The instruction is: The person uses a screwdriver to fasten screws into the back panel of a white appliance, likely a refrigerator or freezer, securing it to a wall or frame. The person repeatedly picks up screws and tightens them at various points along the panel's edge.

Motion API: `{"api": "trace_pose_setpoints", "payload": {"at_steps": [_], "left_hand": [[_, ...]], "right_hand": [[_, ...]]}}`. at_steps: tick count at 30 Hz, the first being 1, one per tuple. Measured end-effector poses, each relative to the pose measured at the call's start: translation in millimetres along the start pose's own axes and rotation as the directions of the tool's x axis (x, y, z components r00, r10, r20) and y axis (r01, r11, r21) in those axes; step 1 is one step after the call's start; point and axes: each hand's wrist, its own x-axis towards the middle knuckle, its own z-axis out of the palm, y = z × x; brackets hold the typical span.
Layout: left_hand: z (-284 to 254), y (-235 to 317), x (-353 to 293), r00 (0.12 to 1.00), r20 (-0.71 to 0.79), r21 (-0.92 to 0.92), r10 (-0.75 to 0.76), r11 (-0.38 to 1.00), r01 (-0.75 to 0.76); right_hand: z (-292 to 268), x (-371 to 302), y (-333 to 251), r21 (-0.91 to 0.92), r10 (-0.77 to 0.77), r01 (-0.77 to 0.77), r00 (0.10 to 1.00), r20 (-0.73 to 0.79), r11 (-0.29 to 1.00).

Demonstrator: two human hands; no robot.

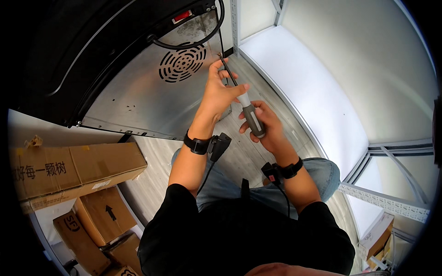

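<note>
A screwdriver (253,121) with a grey handle and dark shaft slants up toward the right edge of a metal panel (138,99). Around its handle curl the fingers of my right hand (270,125). My left hand (220,93) is closed about the shaft, thumb at the pale collar and fingertips close to the tip. The tip is at the panel's edge by a small screw-like spot (219,54); whether it sits in a screw head is too small to tell. The panel has a round slotted vent (182,64) and belongs to a black-topped appliance (60,50).
A black cable (186,47) loops over the panel below a red switch (182,17). Cardboard boxes (87,168) stand at the left, some on a low shelf. White metal shelving (294,78) runs along the right. Below my hands lies a wood-look floor (152,161).
</note>
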Motion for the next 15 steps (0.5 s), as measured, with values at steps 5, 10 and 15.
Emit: {"api": "trace_pose_setpoints", "payload": {"at_steps": [5, 10, 15], "left_hand": [[0.0, 1.8, -1.2, 1.000, 0.025, -0.021, -0.016, 1.000, 0.017], [0.8, -5.6, -1.9, 0.999, 0.044, 0.069, 0.030, 0.997, -0.033], [-4.8, -2.2, -1.1, 0.995, 0.095, -0.009, -0.038, 0.999, 0.040]], "right_hand": [[-2.3, 1.2, 5.6, -0.089, -0.031, 0.025, 0.997, -0.068, 0.996], [5.0, 4.9, 19.0, -0.299, -0.189, 0.135, 0.969, -0.160, 0.945], [0.3, 5.7, 16.8, -0.271, -0.100, 0.075, 0.992, -0.081, 0.960]]}}
